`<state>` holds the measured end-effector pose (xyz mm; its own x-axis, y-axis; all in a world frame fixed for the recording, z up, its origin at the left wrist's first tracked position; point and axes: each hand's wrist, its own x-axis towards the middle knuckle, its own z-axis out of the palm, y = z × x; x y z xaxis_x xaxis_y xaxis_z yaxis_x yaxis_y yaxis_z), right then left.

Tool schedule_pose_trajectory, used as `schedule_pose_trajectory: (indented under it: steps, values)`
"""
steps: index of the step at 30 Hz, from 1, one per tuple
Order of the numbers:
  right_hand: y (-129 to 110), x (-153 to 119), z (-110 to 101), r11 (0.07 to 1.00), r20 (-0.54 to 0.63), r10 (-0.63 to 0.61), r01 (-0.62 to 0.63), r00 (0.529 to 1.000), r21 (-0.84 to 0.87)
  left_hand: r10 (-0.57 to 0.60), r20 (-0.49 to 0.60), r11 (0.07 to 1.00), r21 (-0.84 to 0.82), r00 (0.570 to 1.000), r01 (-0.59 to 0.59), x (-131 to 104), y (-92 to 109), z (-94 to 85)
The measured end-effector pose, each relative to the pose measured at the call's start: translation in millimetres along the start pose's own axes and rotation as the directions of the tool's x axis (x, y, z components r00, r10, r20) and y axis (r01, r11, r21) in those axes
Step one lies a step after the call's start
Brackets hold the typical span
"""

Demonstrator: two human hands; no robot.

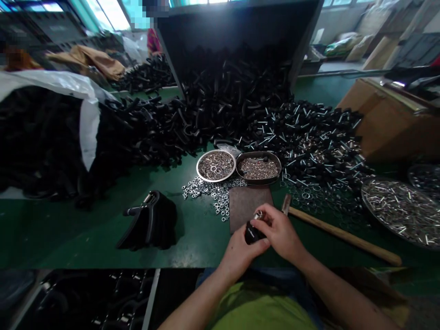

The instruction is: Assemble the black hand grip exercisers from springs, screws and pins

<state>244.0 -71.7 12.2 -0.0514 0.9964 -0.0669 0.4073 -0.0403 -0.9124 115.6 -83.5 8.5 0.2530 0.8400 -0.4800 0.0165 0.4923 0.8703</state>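
My left hand (236, 254) is closed around a black plastic part (252, 233) with white lettering on it. At the part's upper end, a shiny ringed metal piece (258, 215) sticks up, perhaps a spring; its lower end is hidden. My right hand (280, 231) pinches around this metal piece, its thumb lying over the black part. Both hands are just above the near edge of a flat brown plate (249, 204). A hammer (340, 231) with a wooden handle lies right of my right hand, its head close to my fingers.
A round dish (197, 166) of rings and an oval tin (281, 170) of small metal pieces stand beyond the plate, beside loose nuts (220, 199). Black parts (227, 110) heap at the back. Stacked black parts (151, 224) stand left; a pin tray (366, 208) and cardboard box (385, 123) are right.
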Motion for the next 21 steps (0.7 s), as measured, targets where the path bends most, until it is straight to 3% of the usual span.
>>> schedule_pose_trajectory:
  steps: [3, 5, 6, 8, 9, 12, 14, 16, 18, 20, 21]
  values:
    - [9, 10, -7, 0.999, 0.089, 0.021, -0.024, 0.996, 0.034, -0.036, 0.074, 0.999, 0.029, 0.997, 0.034, -2, -3, -1.6]
    - [19, 25, -22, 0.997, 0.135, 0.016, -0.005, 0.991, -0.081, -0.089, 0.180, 0.992, -0.069, 0.980, 0.103, -4, -6, -4.0]
    - [25, 35, -32, 0.981, 0.111, 0.018, 0.004, 0.994, -0.194, -0.100, 0.236, 0.982, -0.133, 0.967, 0.134, -6, -7, -5.5]
    - [40, 56, -56, 0.858, -0.154, -0.008, -0.073, 0.988, -0.509, -0.099, 0.296, 0.956, -0.236, 0.950, 0.173, -9, -7, -8.7]
    - [48, 67, -67, 0.821, -0.216, -0.002, -0.122, 0.976, -0.557, -0.095, 0.291, 0.948, -0.266, 0.952, 0.176, -9, -7, -10.3]
    - [65, 88, -91, 0.763, -0.275, 0.022, -0.194, 0.961, -0.617, -0.063, 0.227, 0.954, -0.271, 0.972, 0.126, -7, -5, -14.9]
    - [66, 91, -93, 0.751, -0.269, 0.016, -0.189, 0.963, -0.633, -0.029, 0.174, 0.962, -0.263, 0.984, 0.074, -1, -4, -17.3]
    - [57, 83, -85, 0.834, -0.232, -0.024, -0.109, 0.972, -0.541, -0.012, 0.118, 0.961, -0.274, 0.993, 0.044, 6, -4, -18.6]
    - [40, 67, -70, 0.967, -0.118, -0.041, 0.010, 0.992, -0.256, -0.051, 0.093, 0.940, -0.331, 0.994, 0.079, 12, -3, -18.1]
    - [19, 47, -52, 0.996, 0.046, -0.035, 0.031, 0.998, 0.079, -0.122, 0.125, 0.895, -0.414, 0.985, 0.163, 18, -1, -15.3]
    - [10, 36, -43, 0.990, 0.104, -0.022, 0.007, 0.994, 0.144, -0.148, 0.153, 0.871, -0.447, 0.977, 0.202, 19, 1, -13.3]
